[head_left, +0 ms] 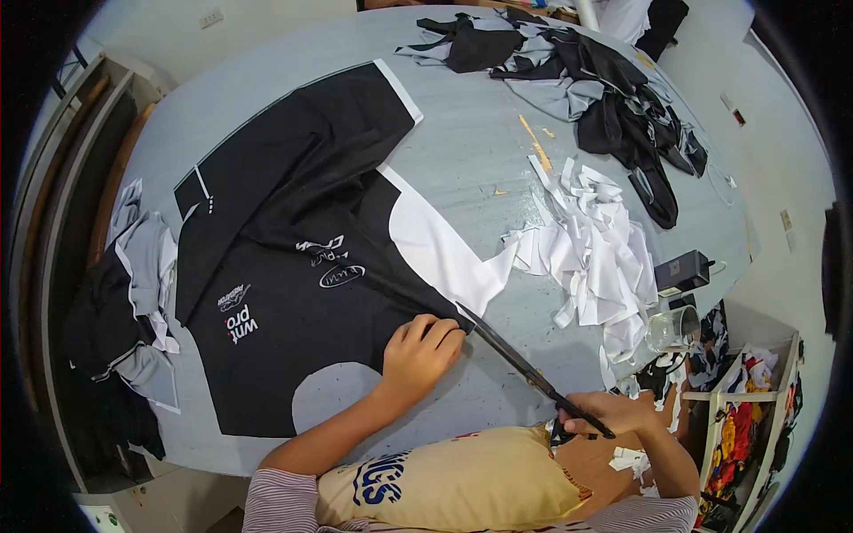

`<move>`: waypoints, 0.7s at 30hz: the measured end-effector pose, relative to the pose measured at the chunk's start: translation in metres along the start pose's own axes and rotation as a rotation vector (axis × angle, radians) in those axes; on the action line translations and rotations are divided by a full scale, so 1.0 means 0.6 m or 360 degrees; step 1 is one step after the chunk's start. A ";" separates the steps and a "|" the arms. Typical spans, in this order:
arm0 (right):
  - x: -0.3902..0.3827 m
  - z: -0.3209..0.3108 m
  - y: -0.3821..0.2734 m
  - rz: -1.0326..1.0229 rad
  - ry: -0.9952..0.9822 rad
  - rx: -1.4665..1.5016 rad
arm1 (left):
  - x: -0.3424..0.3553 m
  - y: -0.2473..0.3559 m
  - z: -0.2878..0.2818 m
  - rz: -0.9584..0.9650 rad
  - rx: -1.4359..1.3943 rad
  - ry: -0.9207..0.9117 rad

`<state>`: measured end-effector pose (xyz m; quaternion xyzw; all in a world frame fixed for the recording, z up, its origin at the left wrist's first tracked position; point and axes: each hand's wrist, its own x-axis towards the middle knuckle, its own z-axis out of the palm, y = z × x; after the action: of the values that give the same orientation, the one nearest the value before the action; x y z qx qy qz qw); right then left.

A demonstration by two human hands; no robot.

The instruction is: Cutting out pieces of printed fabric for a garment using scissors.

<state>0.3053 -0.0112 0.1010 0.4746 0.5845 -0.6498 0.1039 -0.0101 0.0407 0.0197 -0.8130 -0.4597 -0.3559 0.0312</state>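
Black printed fabric panel (293, 266) is lying flat across the middle-left of the grey table (471, 142), with a white section (435, 249) running along its right edge. Long black scissors (524, 369) are biting into the panel's lower right edge, tips just beside the left hand.

Left hand (419, 354) is pressing down on the fabric, fingers together and curled, knuckles toward the blades. Right hand (613, 415) is gripping the scissor handles near the table's front edge, fingers clamped through and around the loops.

Just right of the cut, a heap of white offcuts (595, 258) is piling up. A clear glass cup (673, 329) is standing beyond it, a small black box (682, 271) near that. More black and grey garment pieces (604, 89) are sitting at the far end, another bundle (133, 293) hanging off the left edge. A yellow cushion (462, 480) is resting in the person's lap.
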 end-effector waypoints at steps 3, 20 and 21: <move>0.015 -0.010 -0.018 0.0024 0.0006 -0.0091 | -0.003 -0.001 0.002 0.0024 -0.0016 -0.0009; 0.029 -0.023 -0.024 -0.0062 0.0062 -0.0163 | -0.026 -0.019 -0.032 -0.0480 0.0113 -0.0585; 0.026 -0.021 -0.032 -0.0029 0.0062 -0.0193 | -0.033 -0.018 -0.039 -0.0468 0.0117 -0.0723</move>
<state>0.2900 0.0119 0.1038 0.4748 0.6291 -0.6046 0.1151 -0.0374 0.0236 0.0220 -0.7949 -0.5806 -0.1484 -0.0952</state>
